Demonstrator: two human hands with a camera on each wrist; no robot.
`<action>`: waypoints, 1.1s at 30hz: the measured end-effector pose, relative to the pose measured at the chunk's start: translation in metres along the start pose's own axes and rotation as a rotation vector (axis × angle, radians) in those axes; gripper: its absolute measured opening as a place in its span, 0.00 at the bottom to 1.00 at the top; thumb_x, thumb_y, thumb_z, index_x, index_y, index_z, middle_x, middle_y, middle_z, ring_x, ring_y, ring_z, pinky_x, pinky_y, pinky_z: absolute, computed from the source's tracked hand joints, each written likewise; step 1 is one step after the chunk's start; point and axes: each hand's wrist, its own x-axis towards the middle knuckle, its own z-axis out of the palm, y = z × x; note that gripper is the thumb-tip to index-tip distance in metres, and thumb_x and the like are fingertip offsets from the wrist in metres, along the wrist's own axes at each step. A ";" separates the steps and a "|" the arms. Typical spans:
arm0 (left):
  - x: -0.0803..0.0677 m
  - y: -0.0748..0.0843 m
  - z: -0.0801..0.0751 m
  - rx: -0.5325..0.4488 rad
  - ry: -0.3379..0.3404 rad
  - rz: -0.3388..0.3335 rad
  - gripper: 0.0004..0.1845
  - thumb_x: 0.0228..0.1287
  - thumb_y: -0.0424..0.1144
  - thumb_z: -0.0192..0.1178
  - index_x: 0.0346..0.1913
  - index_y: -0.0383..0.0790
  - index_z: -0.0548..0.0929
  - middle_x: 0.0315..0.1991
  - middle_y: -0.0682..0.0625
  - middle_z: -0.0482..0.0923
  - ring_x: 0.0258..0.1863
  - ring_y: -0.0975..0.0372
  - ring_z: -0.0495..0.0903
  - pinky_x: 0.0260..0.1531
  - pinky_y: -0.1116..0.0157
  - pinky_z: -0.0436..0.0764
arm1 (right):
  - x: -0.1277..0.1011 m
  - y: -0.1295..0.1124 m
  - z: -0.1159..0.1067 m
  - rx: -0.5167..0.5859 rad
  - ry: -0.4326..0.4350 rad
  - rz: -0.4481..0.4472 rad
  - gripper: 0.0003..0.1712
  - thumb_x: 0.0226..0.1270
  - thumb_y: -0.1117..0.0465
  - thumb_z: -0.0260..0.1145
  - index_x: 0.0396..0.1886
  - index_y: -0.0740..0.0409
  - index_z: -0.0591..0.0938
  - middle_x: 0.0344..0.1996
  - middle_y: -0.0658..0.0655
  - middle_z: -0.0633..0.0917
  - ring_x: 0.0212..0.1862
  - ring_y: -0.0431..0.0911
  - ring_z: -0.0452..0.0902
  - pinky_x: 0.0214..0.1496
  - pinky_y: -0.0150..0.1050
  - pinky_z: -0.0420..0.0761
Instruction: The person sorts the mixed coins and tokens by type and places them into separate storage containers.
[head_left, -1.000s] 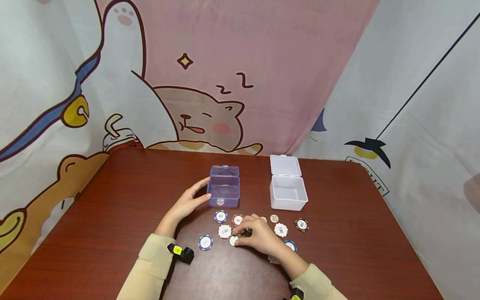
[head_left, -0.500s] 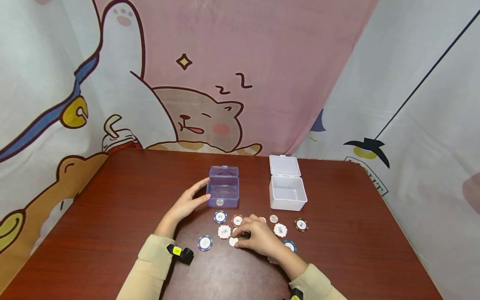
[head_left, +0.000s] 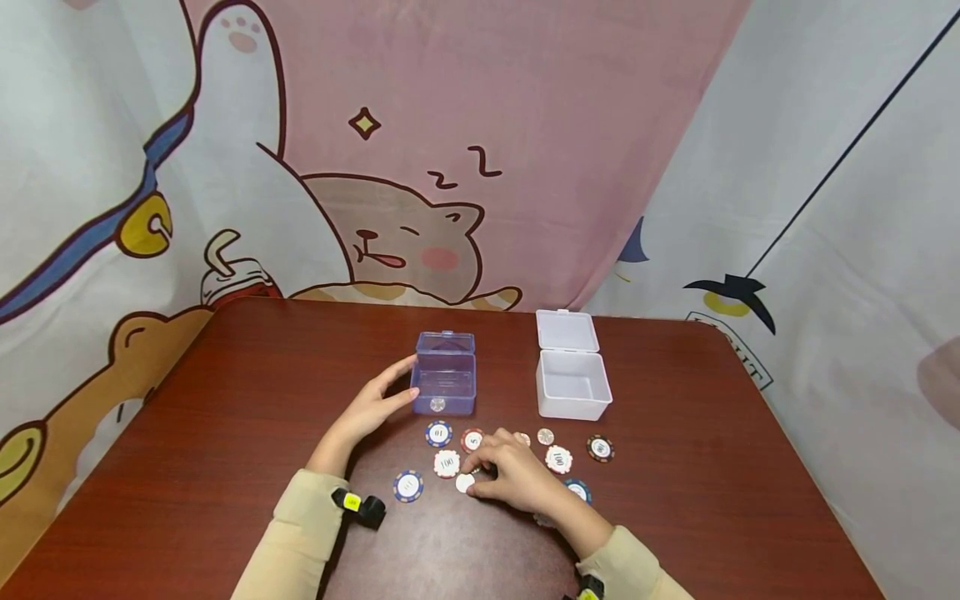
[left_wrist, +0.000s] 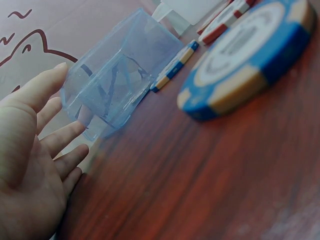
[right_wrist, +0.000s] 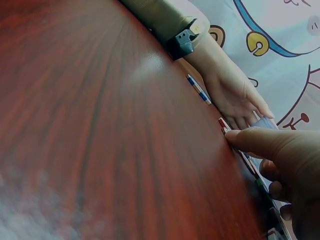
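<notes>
A: The person's left hand lies with straight, relaxed fingers against the left wall of the clear blue box, gripping nothing. The wrist view shows the palm flat and the fingers apart beside that wall.

B: And the right hand?

A: Its fingers are curled down over a white chip lying flat on the table, at about five o'clock from the blue box. Whether it has pinched the chip or only touches its edge, the views do not settle; the right wrist view shows just a thumb pressed low to the wood.

B: What surrounds it?

A: A red-and-white chip sits just at eleven o'clock from the white one, a blue chip at nine o'clock, and more chips lie toward three o'clock. The open white box stands at one o'clock.

B: What could go wrong?

A: Likely the flat chip slips away instead of lifting, since there is little edge to catch on smooth wood. Fingers scraping for it could also knock the red-and-white neighbour. And the light blue box might slide if the resting hand pushes on it.
</notes>
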 end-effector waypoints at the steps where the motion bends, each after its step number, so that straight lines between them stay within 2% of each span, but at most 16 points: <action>1: 0.000 0.000 0.000 0.000 0.000 0.001 0.33 0.66 0.32 0.59 0.71 0.29 0.60 0.68 0.32 0.59 0.69 0.45 0.55 0.65 0.43 0.50 | 0.000 0.000 0.000 0.003 0.003 0.000 0.11 0.48 0.53 0.76 0.34 0.43 0.86 0.28 0.37 0.76 0.34 0.34 0.63 0.39 0.33 0.62; 14: 0.001 0.000 -0.002 0.000 0.001 0.009 0.33 0.66 0.32 0.59 0.71 0.29 0.60 0.68 0.32 0.59 0.69 0.45 0.55 0.65 0.44 0.50 | 0.001 -0.001 0.000 0.019 0.045 0.032 0.13 0.45 0.51 0.78 0.27 0.42 0.81 0.23 0.41 0.71 0.31 0.34 0.62 0.36 0.32 0.60; 23: 0.001 0.001 -0.001 0.000 0.000 0.011 0.33 0.66 0.32 0.59 0.70 0.28 0.60 0.68 0.32 0.59 0.69 0.44 0.55 0.65 0.43 0.50 | -0.001 0.002 0.000 0.087 0.088 0.020 0.07 0.54 0.56 0.73 0.25 0.44 0.82 0.21 0.41 0.71 0.31 0.36 0.63 0.37 0.34 0.60; 28: 0.001 0.001 -0.001 0.000 -0.003 0.013 0.33 0.66 0.32 0.59 0.70 0.28 0.59 0.68 0.32 0.59 0.69 0.44 0.55 0.64 0.42 0.50 | -0.001 0.003 0.000 0.130 0.091 0.040 0.08 0.55 0.57 0.73 0.24 0.44 0.80 0.21 0.42 0.70 0.31 0.36 0.62 0.38 0.36 0.58; 33: 0.000 0.000 0.000 0.005 -0.004 0.006 0.33 0.66 0.33 0.59 0.71 0.28 0.59 0.68 0.33 0.59 0.69 0.45 0.55 0.65 0.44 0.50 | -0.001 0.003 0.001 0.182 0.103 0.075 0.09 0.55 0.58 0.73 0.23 0.44 0.80 0.21 0.38 0.68 0.31 0.37 0.62 0.38 0.36 0.58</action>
